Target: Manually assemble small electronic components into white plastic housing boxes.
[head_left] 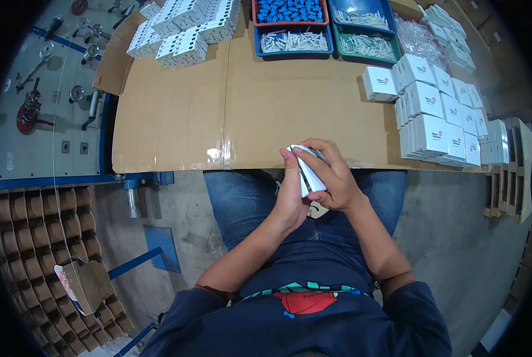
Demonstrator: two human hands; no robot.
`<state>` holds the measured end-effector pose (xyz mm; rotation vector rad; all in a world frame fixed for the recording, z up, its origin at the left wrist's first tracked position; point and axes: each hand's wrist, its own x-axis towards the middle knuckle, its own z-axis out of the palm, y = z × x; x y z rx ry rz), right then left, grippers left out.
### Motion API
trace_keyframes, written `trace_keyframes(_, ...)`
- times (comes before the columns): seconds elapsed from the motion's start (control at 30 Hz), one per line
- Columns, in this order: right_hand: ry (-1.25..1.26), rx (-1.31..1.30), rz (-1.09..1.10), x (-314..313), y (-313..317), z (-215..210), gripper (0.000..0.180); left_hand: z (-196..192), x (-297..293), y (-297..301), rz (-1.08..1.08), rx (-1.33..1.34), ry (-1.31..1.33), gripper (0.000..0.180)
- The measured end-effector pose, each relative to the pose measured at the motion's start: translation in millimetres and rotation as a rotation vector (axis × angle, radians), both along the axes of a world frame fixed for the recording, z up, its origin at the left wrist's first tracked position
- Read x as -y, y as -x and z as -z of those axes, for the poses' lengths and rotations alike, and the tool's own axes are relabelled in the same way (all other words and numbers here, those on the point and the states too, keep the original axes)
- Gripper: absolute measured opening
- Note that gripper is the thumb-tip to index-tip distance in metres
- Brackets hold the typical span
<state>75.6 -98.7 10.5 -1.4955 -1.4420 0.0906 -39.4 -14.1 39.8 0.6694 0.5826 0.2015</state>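
Just off the near edge of the cardboard-covered table, above my lap, I hold a white plastic box [311, 176] in both hands. It is tilted, and a dark gap runs along one side between its two white parts. My left hand [292, 199] is closed around its left side, with the thumb up along the edge. My right hand [336, 176] wraps over the top and right side, fingers bent across it. The box's underside is hidden by my palms. Similar white boxes [431, 134] with a small red mark stand stacked at the table's right.
Gridded white parts [182, 55] are piled at the far left. At the back stand trays of blue pieces [290, 11] and white plugs [294, 41], beside clear plastic bags [422, 38]. A metal machine table [34, 131] and a cardboard-divided crate [40, 238] lie left, a wooden pallet [509, 178] right.
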Motion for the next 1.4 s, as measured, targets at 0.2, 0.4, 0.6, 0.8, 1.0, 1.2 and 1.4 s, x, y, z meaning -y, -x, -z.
trace_keyframes(0.2, -0.050, -0.077, -0.003, 1, 2, 6, 0.082, -3, 5, -2, -0.043, -0.056, -0.007, 0.074)
trace_keyframes(0.4, -0.066, -0.153, -0.039, 1, 3, 12, 0.082, -1, 7, -2, -0.038, -0.064, -0.017, 0.072)
trace_keyframes(0.6, -0.062, -0.327, -0.061, 3, 5, 13, 0.084, 2, -2, -4, -0.009, -0.062, 0.065, 0.064)
trace_keyframes(0.8, -0.101, -0.532, -0.091, 6, -2, 17, 0.070, 17, -12, 3, 0.051, -0.045, 0.057, 0.060)
trace_keyframes(1.0, -0.085, -0.738, 0.120, 17, -10, 30, 0.025, 9, -12, 2, -0.090, -0.008, 0.028, 0.049)
trace_keyframes(1.2, -0.083, -0.770, -0.082, 11, -7, 12, 0.036, 22, -11, 2, -0.086, 0.025, -0.180, 0.078)
trace_keyframes(1.4, 0.145, -0.875, -0.160, 14, -3, 6, 0.085, 10, -9, 4, -0.093, 0.192, -0.003, 0.062)
